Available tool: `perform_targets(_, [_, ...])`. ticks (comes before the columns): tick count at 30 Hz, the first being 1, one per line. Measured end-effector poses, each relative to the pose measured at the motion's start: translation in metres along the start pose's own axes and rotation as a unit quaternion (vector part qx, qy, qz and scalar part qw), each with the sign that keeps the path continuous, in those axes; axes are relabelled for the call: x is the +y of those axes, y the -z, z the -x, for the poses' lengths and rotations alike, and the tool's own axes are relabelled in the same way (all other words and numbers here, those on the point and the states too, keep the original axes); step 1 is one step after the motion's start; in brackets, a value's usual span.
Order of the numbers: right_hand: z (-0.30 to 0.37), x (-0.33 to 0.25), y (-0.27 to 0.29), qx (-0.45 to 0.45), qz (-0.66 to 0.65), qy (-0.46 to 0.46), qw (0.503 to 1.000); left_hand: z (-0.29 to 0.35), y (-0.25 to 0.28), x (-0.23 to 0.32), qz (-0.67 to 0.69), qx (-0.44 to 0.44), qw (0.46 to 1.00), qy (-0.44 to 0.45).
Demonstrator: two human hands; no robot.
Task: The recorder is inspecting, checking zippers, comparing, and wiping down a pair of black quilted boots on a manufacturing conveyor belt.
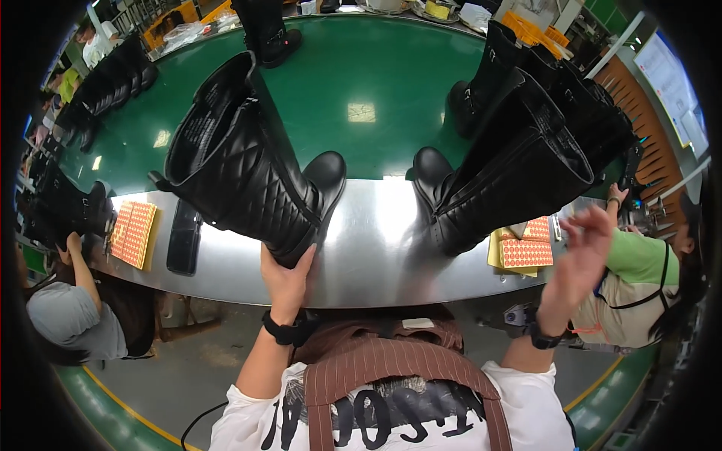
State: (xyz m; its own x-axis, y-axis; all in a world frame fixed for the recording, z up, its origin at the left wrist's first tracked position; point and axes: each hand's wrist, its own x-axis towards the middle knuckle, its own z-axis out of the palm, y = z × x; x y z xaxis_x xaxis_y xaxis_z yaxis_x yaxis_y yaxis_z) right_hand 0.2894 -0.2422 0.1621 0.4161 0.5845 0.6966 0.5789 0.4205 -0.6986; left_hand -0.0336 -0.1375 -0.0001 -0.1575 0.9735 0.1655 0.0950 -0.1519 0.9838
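Note:
A tall black quilted boot [248,161] stands on the metal edge to the left, its shaft leaning left. Low behind its heel, my left hand [284,279] is closed around the back of the foot. A second tall black boot [504,180] stands to the right, its toe pointing away and its shaft tilted right. My right hand [579,255] is raised beside that boot, apart from it, somewhat blurred, with its fingers spread and nothing in them.
Orange-and-yellow sticker sheets [134,233] and a dark phone [183,237] lie at the left. More sticker sheets [525,254] lie under the right boot's shaft. The green table [368,83] carries other black boots [268,34]. Co-workers sit on the left [83,316] and right [639,278].

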Motion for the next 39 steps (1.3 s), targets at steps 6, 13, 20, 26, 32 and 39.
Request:
perform_targets(6, [0.034,0.071,-0.022,-0.216,0.055,-0.180,0.958,-0.004,0.025,0.023,-0.175,-0.077,0.980,-0.058])
perform_targets(13, [0.065,0.126,-0.036,-0.212,0.027,-0.271,0.939,0.009,0.009,0.108,-0.327,-0.241,0.914,-0.023])
perform_targets(20, [0.060,0.102,-0.027,-0.296,-0.003,-0.228,0.928,0.006,-0.128,0.023,-0.004,-0.470,0.869,0.153])
perform_targets(26, [0.065,0.098,-0.031,-0.283,-0.049,-0.275,0.918,-0.005,-0.154,0.009,0.033,-0.505,0.837,0.208])
perform_targets(32, [0.070,0.103,-0.031,-0.255,-0.045,-0.230,0.938,-0.022,-0.148,0.032,0.029,-0.579,0.772,0.261])
perform_targets(39, [0.062,0.092,-0.038,-0.264,-0.016,-0.206,0.942,-0.041,-0.100,0.171,0.205,-0.582,0.778,0.117])
